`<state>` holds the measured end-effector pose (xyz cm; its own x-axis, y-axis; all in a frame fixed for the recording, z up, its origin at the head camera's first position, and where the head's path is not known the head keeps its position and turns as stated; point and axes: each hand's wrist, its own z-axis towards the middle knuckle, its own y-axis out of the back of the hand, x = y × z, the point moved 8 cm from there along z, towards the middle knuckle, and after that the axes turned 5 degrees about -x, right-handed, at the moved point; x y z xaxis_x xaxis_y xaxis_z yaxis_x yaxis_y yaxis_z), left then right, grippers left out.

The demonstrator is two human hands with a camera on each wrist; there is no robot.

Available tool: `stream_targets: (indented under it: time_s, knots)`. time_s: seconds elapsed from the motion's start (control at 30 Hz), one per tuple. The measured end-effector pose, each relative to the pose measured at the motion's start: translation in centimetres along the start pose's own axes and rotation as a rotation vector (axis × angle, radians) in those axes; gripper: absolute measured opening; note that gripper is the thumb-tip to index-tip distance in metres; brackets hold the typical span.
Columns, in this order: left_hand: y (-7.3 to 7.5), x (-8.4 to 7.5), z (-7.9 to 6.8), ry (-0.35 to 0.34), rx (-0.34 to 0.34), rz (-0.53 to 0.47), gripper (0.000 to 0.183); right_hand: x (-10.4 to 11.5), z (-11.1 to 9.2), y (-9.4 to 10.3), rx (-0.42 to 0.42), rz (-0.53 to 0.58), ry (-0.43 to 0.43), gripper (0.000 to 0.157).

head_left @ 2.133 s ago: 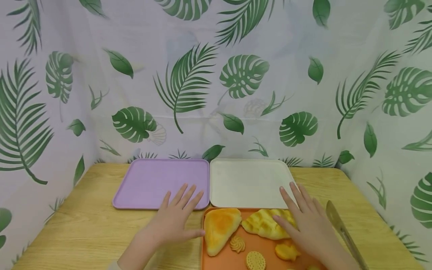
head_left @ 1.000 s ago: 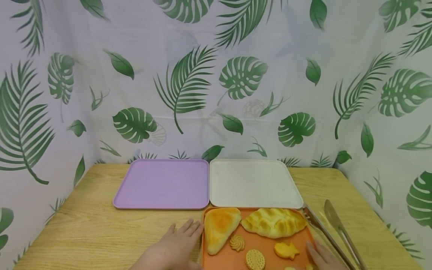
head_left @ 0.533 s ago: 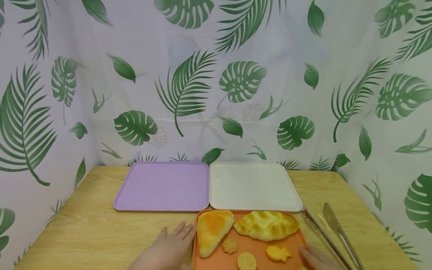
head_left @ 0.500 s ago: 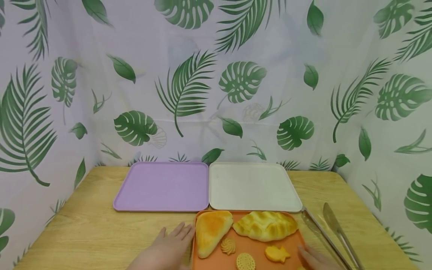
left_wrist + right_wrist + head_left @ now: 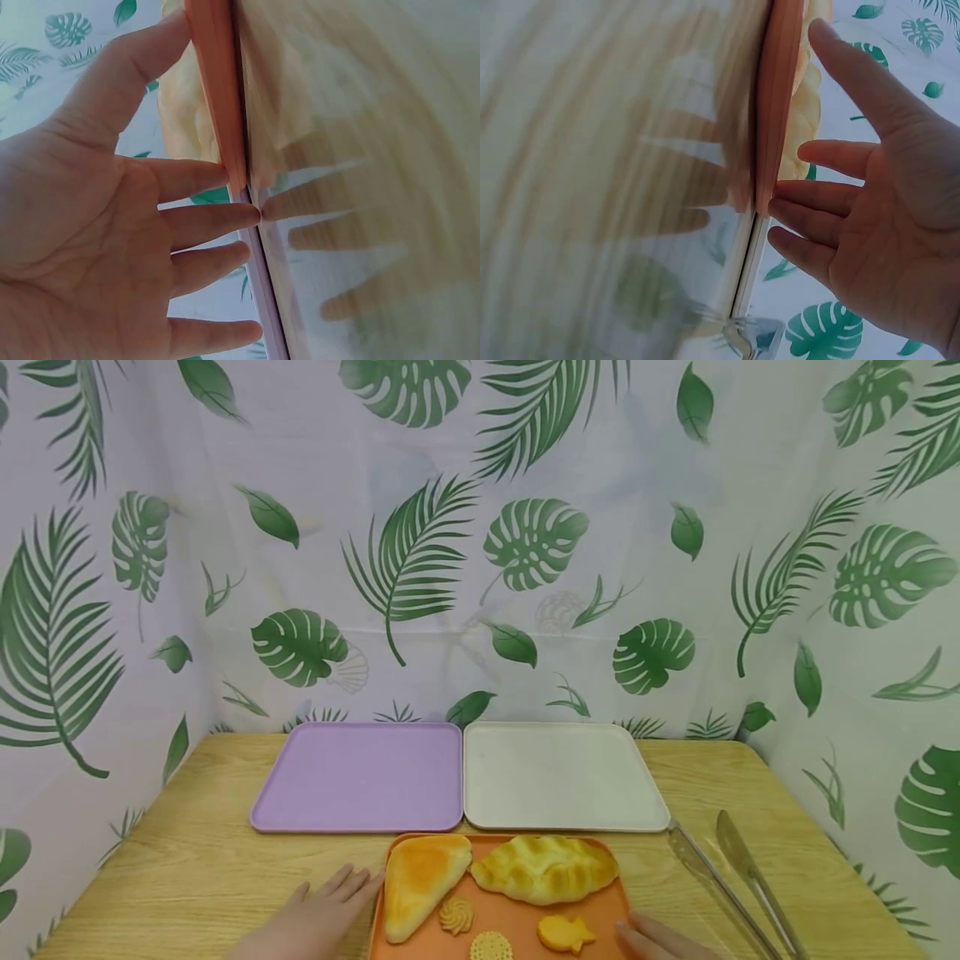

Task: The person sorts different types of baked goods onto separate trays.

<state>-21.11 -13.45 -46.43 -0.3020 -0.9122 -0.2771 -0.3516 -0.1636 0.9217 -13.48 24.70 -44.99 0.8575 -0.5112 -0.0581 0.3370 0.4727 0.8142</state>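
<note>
An orange tray (image 5: 517, 912) lies at the front of the table with bread and biscuits on it. My left hand (image 5: 311, 914) is at its left side, fingers straight; in the left wrist view the thumb and index fingertips meet the tray's orange side wall (image 5: 217, 82). On the opposite side, my right hand (image 5: 660, 941) has its fingertips right at the wall, palm facing it. A triangular bread (image 5: 422, 881) and a braided loaf (image 5: 546, 868) fill the tray's far half. Nearer lie a swirl biscuit (image 5: 456, 916), a fish-shaped biscuit (image 5: 566, 933) and a round dotted biscuit (image 5: 491, 946).
Behind the orange tray stand a purple tray (image 5: 363, 777) and a white tray (image 5: 562, 777), side by side. Metal tongs (image 5: 759, 885) lie on the wooden table (image 5: 180, 860) to the right. A leaf-patterned cloth (image 5: 450, 568) closes off the back and sides.
Both hands came down from above to the orange tray's two sides. The tray, with its bread and biscuits, has since slid left and slightly toward me between them.
</note>
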Motion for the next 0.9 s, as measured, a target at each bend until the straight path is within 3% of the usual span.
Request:
stream_targets:
  time_s: [0.1,0.17,0.27,0.43,0.6,0.7,0.9]
  knots:
    - [0.3,1.2,-0.6,-0.021,-0.001,-0.025,0.102,0.8,1.0,0.0,-0.03,0.043,0.087,0.049]
    - [0.4,1.9,-1.0,-0.032,-0.001,-0.037,0.103,1.2,1.7,-0.1,-0.03,0.076,0.138,0.05]
    - [0.9,2.9,-1.5,-0.034,0.001,-0.055,0.104,1.5,2.6,-0.4,-0.005,0.119,0.138,0.055]
    - [1.6,4.3,-2.4,-0.009,0.003,-0.069,0.104,1.9,3.6,-1.3,0.037,0.061,0.179,0.063]
    - [2.0,5.0,-2.9,-0.002,-0.005,-0.069,0.103,1.3,4.4,-2.4,0.193,0.029,0.053,0.074]
    - [2.1,5.3,-3.1,0.003,-0.009,-0.068,0.102,1.1,4.8,-2.9,0.284,0.042,0.009,0.071]
    - [2.4,4.9,-3.4,-0.04,-0.034,-0.072,0.1,1.1,4.5,-3.1,0.307,0.02,0.015,0.064]
